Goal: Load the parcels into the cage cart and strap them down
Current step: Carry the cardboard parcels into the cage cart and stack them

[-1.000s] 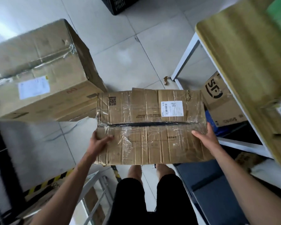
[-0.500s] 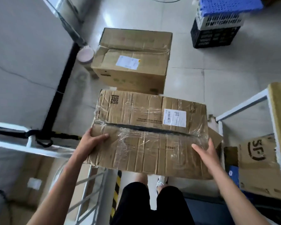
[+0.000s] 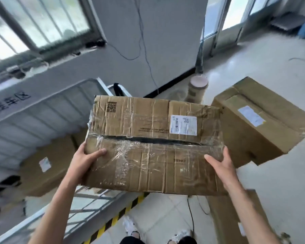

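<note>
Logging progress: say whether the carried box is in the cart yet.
Out: left hand and right hand hold the box in the air near the cart.

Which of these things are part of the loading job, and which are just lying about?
Job: held parcel, left hand, right hand, cart, parcel in cart, floor parcel.

Lying about: tub, striped tape, window.

Creased matt cardboard parcel [image 3: 155, 147], glossy crinkled clear tape; white metal cage cart [image 3: 48, 110]; glossy floor tiles [image 3: 264, 67].
</note>
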The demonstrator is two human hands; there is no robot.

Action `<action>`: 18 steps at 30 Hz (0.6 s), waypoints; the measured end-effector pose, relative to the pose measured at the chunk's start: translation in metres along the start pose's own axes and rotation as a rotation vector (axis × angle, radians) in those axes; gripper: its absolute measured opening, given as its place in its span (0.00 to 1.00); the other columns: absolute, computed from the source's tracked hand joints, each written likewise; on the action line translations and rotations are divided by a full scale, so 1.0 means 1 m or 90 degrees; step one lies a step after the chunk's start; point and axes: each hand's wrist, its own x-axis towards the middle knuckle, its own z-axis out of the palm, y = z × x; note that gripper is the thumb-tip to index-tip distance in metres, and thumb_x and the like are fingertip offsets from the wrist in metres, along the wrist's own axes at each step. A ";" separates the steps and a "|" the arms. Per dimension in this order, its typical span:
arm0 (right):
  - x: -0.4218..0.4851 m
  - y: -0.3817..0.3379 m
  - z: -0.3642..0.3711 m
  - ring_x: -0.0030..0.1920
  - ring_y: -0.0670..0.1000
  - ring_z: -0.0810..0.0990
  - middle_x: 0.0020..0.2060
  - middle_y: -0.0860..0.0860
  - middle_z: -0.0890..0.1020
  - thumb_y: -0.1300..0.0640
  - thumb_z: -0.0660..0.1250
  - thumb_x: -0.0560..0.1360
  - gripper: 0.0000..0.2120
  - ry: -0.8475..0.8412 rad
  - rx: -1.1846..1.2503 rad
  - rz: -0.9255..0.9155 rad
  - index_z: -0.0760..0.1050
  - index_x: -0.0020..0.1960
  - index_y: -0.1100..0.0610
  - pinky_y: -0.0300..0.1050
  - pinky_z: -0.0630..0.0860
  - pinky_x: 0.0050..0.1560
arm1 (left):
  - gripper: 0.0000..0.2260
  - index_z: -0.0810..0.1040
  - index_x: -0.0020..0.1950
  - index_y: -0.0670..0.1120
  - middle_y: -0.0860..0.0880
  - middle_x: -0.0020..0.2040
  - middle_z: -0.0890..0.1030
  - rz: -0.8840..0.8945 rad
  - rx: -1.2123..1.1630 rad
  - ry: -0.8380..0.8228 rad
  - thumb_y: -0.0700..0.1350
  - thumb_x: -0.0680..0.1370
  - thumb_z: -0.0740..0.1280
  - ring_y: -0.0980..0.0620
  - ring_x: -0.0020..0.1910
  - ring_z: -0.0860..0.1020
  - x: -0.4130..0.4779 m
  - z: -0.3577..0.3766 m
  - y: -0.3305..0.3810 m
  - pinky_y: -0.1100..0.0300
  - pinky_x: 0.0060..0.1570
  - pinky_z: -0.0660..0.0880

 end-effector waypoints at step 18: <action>-0.009 -0.204 0.342 0.63 0.57 0.78 0.67 0.49 0.77 0.25 0.71 0.56 0.51 -0.214 -0.317 -0.149 0.61 0.74 0.40 0.64 0.75 0.62 | 0.29 0.80 0.60 0.51 0.53 0.50 0.87 -0.134 -0.152 0.200 0.60 0.62 0.81 0.51 0.50 0.85 0.042 -0.313 -0.157 0.46 0.56 0.80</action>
